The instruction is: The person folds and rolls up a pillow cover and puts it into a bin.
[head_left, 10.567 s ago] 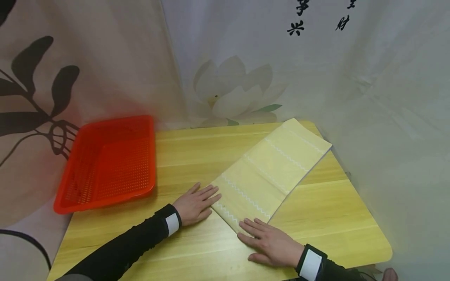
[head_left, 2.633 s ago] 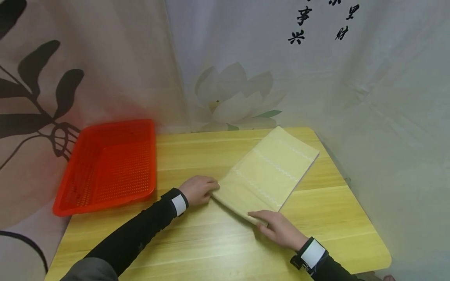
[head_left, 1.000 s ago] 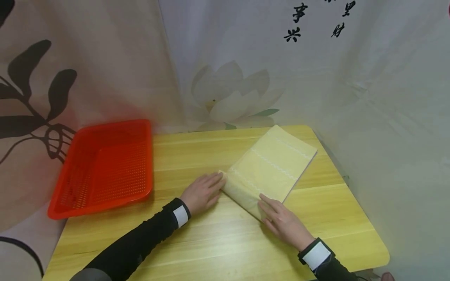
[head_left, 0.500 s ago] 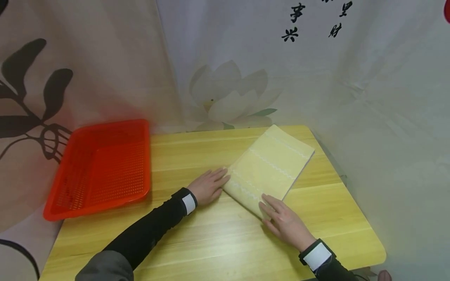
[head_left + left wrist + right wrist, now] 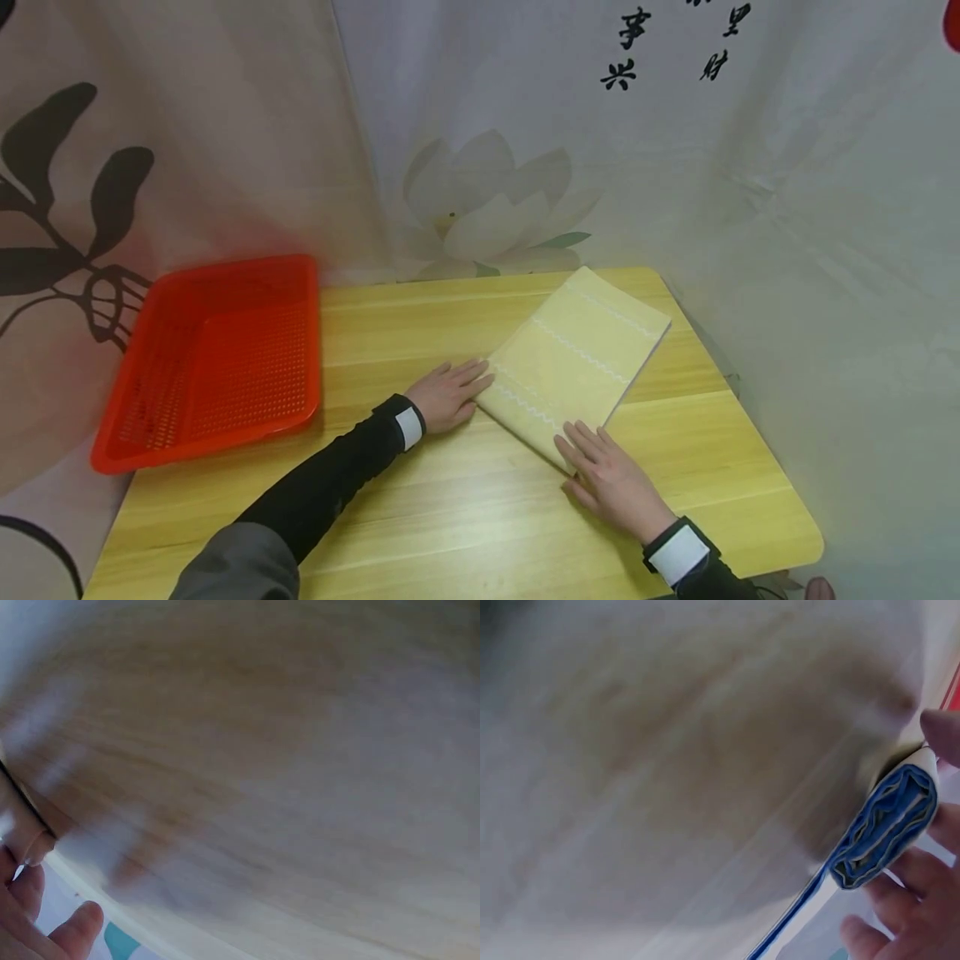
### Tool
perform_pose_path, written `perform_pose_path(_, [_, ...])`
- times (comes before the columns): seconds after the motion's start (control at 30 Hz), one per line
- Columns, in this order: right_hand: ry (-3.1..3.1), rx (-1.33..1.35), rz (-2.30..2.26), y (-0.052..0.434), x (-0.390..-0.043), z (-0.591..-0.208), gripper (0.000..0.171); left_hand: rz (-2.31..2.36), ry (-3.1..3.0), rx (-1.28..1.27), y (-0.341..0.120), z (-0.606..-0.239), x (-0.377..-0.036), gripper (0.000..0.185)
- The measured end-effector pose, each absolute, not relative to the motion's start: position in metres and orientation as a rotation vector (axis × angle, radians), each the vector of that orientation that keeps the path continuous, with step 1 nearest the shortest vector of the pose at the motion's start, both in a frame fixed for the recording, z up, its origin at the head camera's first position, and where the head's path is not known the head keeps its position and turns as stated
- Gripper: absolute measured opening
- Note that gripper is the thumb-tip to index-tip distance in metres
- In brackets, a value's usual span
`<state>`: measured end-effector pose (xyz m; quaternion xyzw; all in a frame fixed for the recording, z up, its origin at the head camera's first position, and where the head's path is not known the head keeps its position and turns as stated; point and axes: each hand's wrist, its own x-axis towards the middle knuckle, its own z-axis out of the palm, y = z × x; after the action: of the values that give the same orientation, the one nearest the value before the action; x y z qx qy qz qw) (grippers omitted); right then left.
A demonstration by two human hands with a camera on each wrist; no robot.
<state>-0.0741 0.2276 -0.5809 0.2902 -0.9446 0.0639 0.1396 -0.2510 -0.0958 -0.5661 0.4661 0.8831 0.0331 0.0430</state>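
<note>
A yellow cloth with white zigzag lines lies slantwise on the table, its near end rolled over. The right wrist view shows the end of that roll, with blue and white layers wound inside. My left hand rests with fingers extended at the roll's left corner. At the right corner, the fingers of my right hand lie straight over the roll, and its thumb is by the near edge. In the left wrist view, part of the left hand shows at the lower left, beside the roll's end.
A red plastic basket with perforated walls stands on the table's left side. The wooden table meets a printed curtain at the back. A black cable hangs at the lower left.
The cloth lay longer and flat earlier; its near end has since been rolled up toward the far right. Over the last half second the right hand shifted slightly and the cloth stayed put.
</note>
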Motion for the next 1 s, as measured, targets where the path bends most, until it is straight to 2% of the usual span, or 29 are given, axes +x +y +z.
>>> perform_pose_path(0.2, [-2.783,0.84,0.182,0.226,-0.072,-0.582,0.073,0.145,2.685,1.41,-0.097,-0.567,-0.249,0.061])
perform_pose_path(0.63, [-2.847,0.83,0.261,0.225,-0.076,-0.583,0.068,0.121,2.693,1.405,-0.098,-0.568,-0.25,0.062])
perform_pose_path(0.8, [-2.876,0.829,0.264,0.226,-0.078,-0.583,0.066,0.021,2.753,1.492,-0.096,-0.558,-0.247,0.061])
perform_pose_path(1.0, [-2.875,0.823,0.284,0.225,-0.082,-0.577,0.063,-0.045,2.805,1.68,-0.092,-0.549,-0.243,0.047])
